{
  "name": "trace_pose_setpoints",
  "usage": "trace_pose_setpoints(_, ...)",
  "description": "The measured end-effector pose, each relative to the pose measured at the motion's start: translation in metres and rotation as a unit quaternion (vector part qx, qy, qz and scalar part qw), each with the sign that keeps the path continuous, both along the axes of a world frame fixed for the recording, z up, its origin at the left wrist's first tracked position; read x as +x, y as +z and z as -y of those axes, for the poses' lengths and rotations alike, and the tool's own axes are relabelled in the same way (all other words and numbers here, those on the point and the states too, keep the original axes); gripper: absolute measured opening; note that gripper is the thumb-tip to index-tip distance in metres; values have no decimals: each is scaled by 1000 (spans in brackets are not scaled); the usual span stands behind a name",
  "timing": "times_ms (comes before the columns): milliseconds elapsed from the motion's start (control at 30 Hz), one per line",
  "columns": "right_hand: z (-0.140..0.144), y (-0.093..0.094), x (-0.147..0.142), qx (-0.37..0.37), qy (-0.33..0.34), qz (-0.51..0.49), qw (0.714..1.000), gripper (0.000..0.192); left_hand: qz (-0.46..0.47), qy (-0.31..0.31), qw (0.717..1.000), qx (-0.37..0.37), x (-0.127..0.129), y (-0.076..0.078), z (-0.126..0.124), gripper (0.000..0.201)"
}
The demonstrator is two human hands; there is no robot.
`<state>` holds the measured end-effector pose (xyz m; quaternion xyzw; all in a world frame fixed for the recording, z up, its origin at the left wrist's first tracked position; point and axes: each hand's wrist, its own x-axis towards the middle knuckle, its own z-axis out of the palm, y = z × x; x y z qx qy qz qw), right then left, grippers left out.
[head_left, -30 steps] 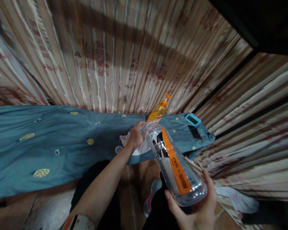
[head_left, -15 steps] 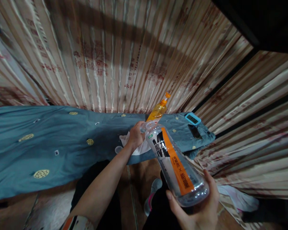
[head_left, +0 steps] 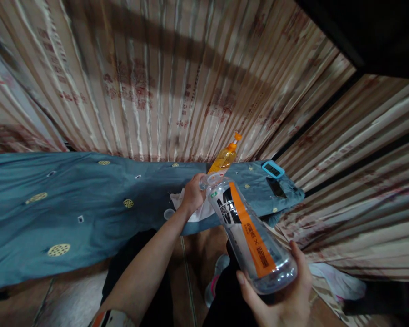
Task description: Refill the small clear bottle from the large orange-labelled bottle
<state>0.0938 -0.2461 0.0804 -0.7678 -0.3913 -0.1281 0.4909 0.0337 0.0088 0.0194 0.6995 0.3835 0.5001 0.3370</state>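
My right hand (head_left: 279,295) is closed around the base of a clear plastic bottle (head_left: 245,231) with an orange, black and white label. The bottle is tilted, its mouth pointing away from me toward my left hand (head_left: 193,195). That hand is closed on a small clear container (head_left: 204,181) at the bottle's mouth; its exact kind is hard to make out. Just behind them stands a pump bottle (head_left: 225,156) of yellow-orange liquid with an orange top. A white cloth (head_left: 201,212) lies under my left hand, and a small clear round cap or cup (head_left: 169,213) sits beside it.
The blue-green cloth (head_left: 88,195) with pineapple prints covers a long narrow surface. At its right end lie a blue-framed digital clock (head_left: 273,169) and a dark phone (head_left: 276,187). Pleated curtains (head_left: 150,81) hang behind and at the right. My legs and shoes are below.
Almost nothing differs. Both hands and the bottle keep their places, with only a very slight shift of the camera view.
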Motion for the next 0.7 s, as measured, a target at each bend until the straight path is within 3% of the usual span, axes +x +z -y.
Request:
trace_pose_setpoints(167,-1,-4,1,24,12,5,1000,108,5,-6,1000,2,-1,2,1,31)
trace_pose_setpoints(700,1,3,-1,-6,7,-19,1000,108,34,1,999,-17,3,1,0,31)
